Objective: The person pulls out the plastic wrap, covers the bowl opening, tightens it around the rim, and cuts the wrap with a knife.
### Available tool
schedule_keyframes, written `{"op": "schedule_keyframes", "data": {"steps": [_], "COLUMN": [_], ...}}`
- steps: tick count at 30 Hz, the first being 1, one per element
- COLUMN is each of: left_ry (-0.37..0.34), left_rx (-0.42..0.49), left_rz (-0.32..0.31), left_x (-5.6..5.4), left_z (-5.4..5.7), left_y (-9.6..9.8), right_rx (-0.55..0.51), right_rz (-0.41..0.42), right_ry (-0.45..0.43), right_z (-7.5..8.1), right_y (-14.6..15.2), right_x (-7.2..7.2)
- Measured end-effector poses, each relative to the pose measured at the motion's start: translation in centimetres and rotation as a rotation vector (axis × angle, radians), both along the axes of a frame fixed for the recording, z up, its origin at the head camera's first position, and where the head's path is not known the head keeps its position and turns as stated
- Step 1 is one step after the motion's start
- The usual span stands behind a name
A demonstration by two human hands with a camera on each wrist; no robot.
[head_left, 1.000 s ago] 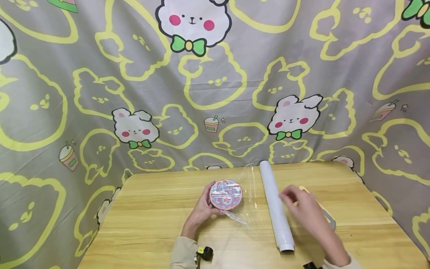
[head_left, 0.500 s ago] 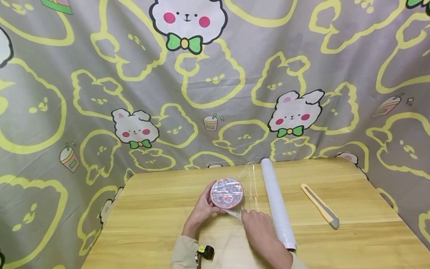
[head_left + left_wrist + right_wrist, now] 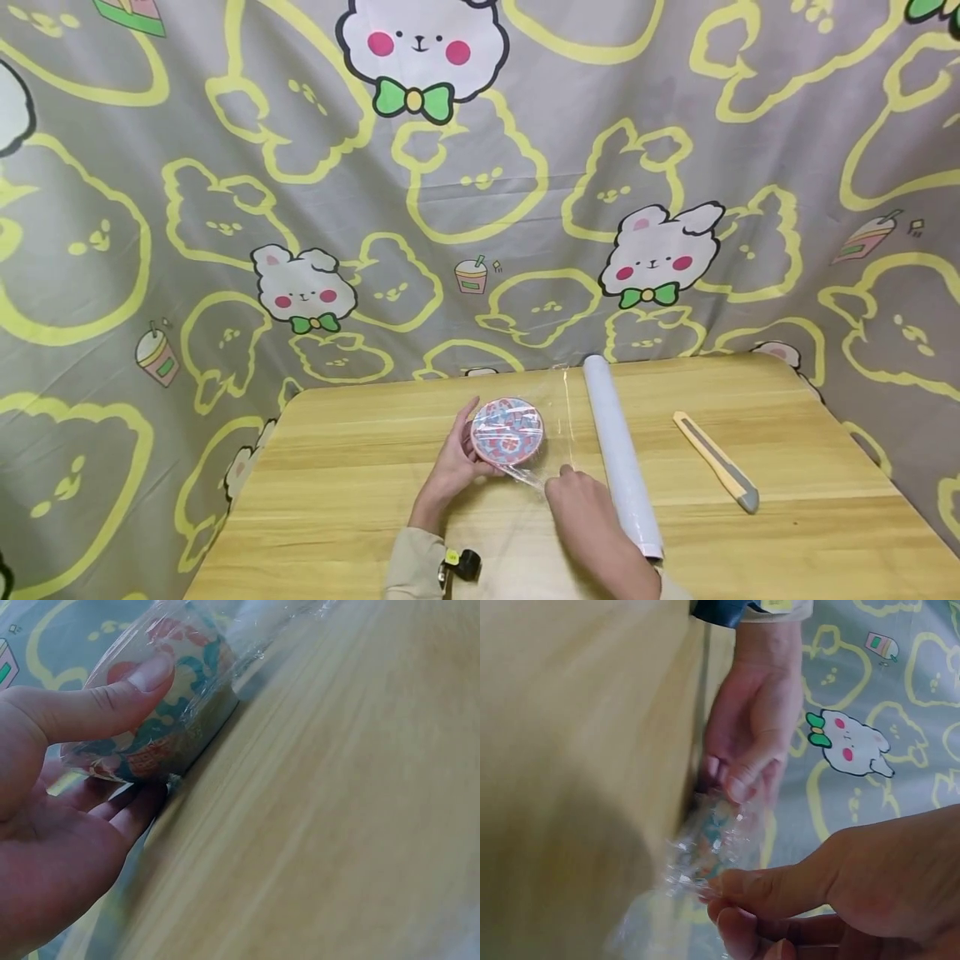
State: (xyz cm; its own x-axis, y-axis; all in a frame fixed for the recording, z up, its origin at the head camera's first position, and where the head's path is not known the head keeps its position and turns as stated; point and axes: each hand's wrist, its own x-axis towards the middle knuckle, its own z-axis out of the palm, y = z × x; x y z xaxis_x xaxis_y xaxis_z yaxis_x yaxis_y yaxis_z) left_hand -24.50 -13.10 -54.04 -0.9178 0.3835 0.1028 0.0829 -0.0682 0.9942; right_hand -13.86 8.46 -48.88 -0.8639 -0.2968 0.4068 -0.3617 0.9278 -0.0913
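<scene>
A small round container (image 3: 507, 431) with a pink, blue and white pattern is covered in clear, glossy cling film. My left hand (image 3: 452, 463) holds it from the left, the thumb (image 3: 112, 705) lying across its patterned side and the fingers beneath it in the left wrist view. Gathered cling film (image 3: 524, 476) stretches from its near right edge to my right hand (image 3: 590, 518). In the right wrist view, the thumb and index finger of that hand (image 3: 832, 889) pinch the crinkled film (image 3: 686, 862) beside the container. A loose sheet of film also spreads to the container's right.
A long roll of cling film (image 3: 621, 458) lies lengthwise just right of my right hand. Farther right rests a yellow and grey utility knife (image 3: 716, 462) on the wooden table (image 3: 322, 467). A grey patterned curtain (image 3: 525, 208) hangs behind the table.
My right hand has moved left from over the knife, across the roll, and now pinches the gathered film. It has drawn that film slightly right since half a second ago. My left hand stays on the container.
</scene>
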Motion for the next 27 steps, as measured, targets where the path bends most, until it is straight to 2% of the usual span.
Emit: {"op": "schedule_keyframes", "data": {"steps": [7,12,17,20,22,27], "left_ry": [-0.002,-0.019,-0.052,-0.056,-0.037,0.04], "left_rx": [0.004,-0.007,0.008,-0.02,-0.072,-0.192], "left_rz": [-0.023,-0.022,-0.062,-0.084,-0.065,0.041], "left_x": [0.1,0.2,0.2,0.3,0.4,0.7], "left_z": [0.0,0.2,0.4,0.6,0.8,0.8], "left_y": [0.1,0.0,-0.2,0.0,0.3,1.2], "right_rx": [-0.059,-0.144,-0.134,-0.138,-0.165,-0.299], "right_rz": [0.014,0.006,-0.069,-0.105,-0.109,-0.095], "right_ry": [-0.059,-0.112,-0.122,-0.134,-0.16,-0.23], "right_z": [-1.5,-1.8,-1.6,-1.6,-1.5,-1.8], "right_y": [-0.6,-1.3,-1.7,-1.8,-1.7,-1.3], "right_x": [-0.8,-1.5,-2.0,-2.3,-2.4,-2.9]}}
